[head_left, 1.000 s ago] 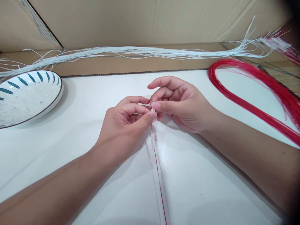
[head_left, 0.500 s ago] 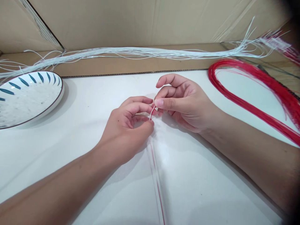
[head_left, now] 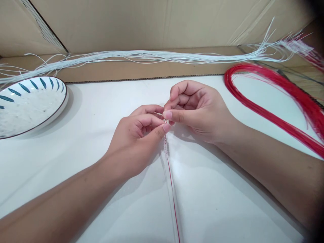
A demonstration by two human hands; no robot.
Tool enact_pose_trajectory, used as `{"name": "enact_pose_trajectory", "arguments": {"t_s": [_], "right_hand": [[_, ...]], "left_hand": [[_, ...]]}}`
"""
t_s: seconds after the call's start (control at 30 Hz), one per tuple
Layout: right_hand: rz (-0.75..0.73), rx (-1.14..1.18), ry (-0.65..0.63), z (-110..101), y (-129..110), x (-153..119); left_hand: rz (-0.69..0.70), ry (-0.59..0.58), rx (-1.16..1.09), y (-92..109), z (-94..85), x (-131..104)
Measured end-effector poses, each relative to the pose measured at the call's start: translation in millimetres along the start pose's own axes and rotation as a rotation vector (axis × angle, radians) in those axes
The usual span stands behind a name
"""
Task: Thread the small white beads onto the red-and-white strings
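My left hand [head_left: 138, 138] pinches a thin red and white cord [head_left: 171, 179] between thumb and fingers near the middle of the table. Close against it, my right hand [head_left: 199, 111] pinches the upper end of the same cord with thumb and index finger. Small clear bits, like beads, line the cord just below my left thumb. From there the cord runs down toward the front edge of the view. The fingertips of both hands almost touch, and they partly hide the cord's end.
A white plate [head_left: 57, 109] with blue leaf marks holds clear bits at the left. A bundle of white strands [head_left: 141, 55] lies along the cardboard [head_left: 126, 73] at the back. Looped red cords [head_left: 255, 107] rest at the right.
My left thumb has moved up to my right fingertips, and less of the cord shows between the hands. The beaded stretch now shows sharply below my left thumb.
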State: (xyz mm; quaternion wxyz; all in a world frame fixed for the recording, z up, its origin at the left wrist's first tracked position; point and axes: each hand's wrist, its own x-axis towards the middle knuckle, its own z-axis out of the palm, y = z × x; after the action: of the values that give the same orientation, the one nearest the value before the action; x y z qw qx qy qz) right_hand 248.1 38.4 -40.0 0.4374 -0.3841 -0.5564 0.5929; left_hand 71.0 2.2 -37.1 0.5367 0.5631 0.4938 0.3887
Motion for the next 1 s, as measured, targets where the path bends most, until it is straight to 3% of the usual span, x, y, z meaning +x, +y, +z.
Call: {"name": "enact_pose_trajectory", "arguments": {"t_s": [0.3,0.43,0.53,0.63,0.7,0.83,1.0], "right_hand": [[0.032,0.049,0.007,-3.1,3.4,3.7],[0.011,0.067,0.091,-6.1,5.6,8.6],[-0.055,-0.217,0.132,-8.4,11.0,10.0],[-0.157,-0.654,0.048,-9.0,16.0,8.1],[-0.219,-0.821,-0.01,-8.4,17.6,6.2],[-0.264,-0.914,-0.029,-6.3,18.8,5.0],[-0.298,-0.898,-0.028,-4.3,19.7,7.5]], "left_hand": [[-0.041,0.036,-0.008,3.7,0.6,1.2],[-0.058,0.09,-0.08,0.8,2.6,1.0],[-0.05,0.147,-0.177,-2.1,3.4,2.2],[-0.067,0.228,-0.236,-2.3,3.7,4.0],[-0.085,0.269,-0.26,-0.9,4.1,4.8],[-0.07,0.307,-0.285,2.3,5.2,4.9],[-0.051,0.242,-0.238,-0.4,3.9,2.7]]}}
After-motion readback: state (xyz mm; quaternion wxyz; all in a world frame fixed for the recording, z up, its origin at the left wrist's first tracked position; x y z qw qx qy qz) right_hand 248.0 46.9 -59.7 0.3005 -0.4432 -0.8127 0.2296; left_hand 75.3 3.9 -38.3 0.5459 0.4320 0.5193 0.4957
